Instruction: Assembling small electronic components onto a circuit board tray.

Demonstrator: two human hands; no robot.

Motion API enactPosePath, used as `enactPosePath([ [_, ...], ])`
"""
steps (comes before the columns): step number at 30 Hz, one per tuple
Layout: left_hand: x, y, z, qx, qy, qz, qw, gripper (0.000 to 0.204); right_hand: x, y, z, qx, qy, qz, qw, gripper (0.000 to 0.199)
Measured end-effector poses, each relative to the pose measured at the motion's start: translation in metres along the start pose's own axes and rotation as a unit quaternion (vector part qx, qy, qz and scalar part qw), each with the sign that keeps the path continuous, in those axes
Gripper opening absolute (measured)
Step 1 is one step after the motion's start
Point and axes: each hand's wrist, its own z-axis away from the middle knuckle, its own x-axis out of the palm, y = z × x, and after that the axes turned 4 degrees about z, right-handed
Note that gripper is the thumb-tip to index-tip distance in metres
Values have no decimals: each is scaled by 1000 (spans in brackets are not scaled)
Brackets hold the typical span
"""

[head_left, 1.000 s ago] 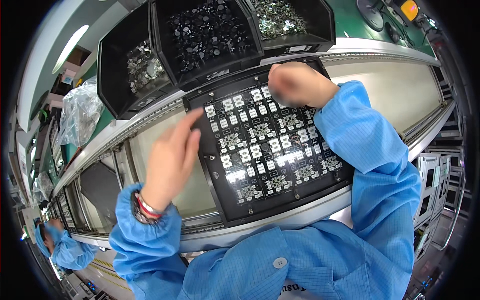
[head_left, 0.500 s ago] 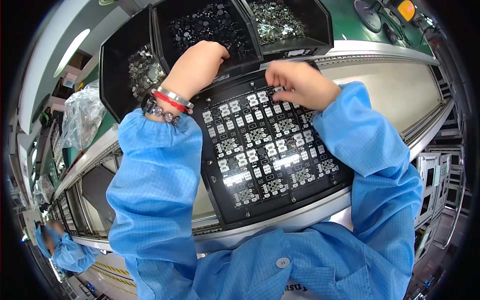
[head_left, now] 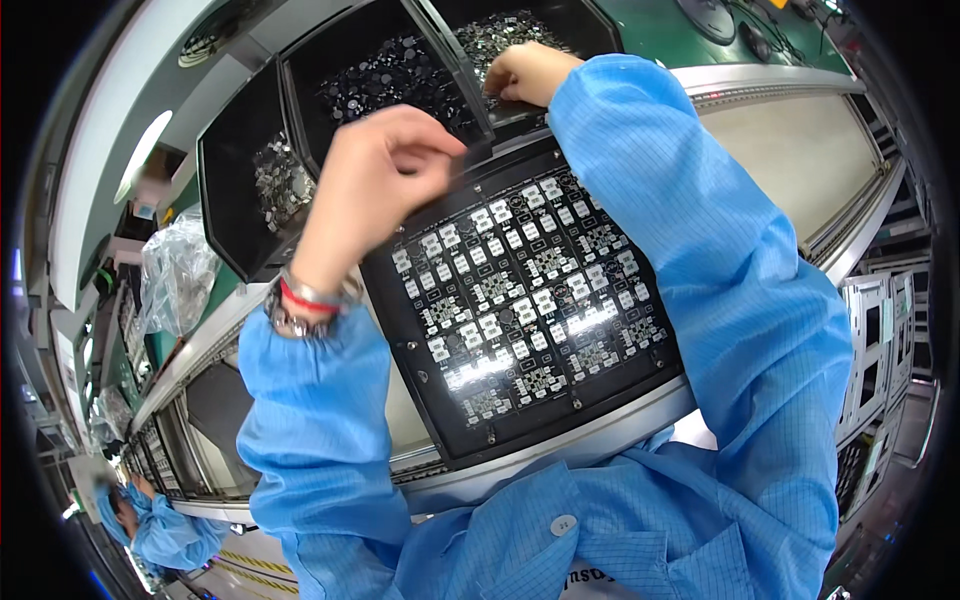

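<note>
The left hand [head_left: 385, 175] hung above the upper left corner of the black tray [head_left: 530, 300], its fingers [head_left: 425, 150] curled in and pinched together. Whether they gripped a small part could not be told, since nothing showed between the fingertips. The tray lay tilted on the conveyor rail [head_left: 560, 455] just below and to the right of this hand, carrying rows of small white-and-grey circuit pieces [head_left: 520, 290].

The right hand [head_left: 525, 72] reached well beyond the tray into the right bin [head_left: 520, 35], its fingers bent down among the small silvery parts [head_left: 490, 35] there. Its fingertips were buried in the heap, so a grasp could not be made out. The middle bin [head_left: 385, 80], holding dark round parts, sat directly behind the left hand, and the left bin [head_left: 260, 185] with shiny pieces stood beside the wrist.

The blue right sleeve [head_left: 700, 260] crossed the tray's right edge and hid that side of it. The left sleeve [head_left: 320, 420] covered the tray's lower left corner. The bins' far rims were cut off at the top of the view, and the parts inside were too small to tell apart individually. Another person in blue [head_left: 160, 525] showed at the lower left, blurred by the lens edge.
</note>
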Motion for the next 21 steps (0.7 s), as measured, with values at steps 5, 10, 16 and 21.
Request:
enactPosePath([
  [5,42,-1,15,4,-33,105,994,16,-13,-15,11,52,71,61,994,19],
  [10,60,-17,8,9,-17,-60,998,23,-1,15,10,11,161,9,987,21],
  [16,67,-32,9,42,-9,-127,991,28,-5,19,21,12,229,-73,971,14],
  [21,67,-27,8,79,-17,-192,978,24,-14,11,32,-22,301,-111,947,10],
])
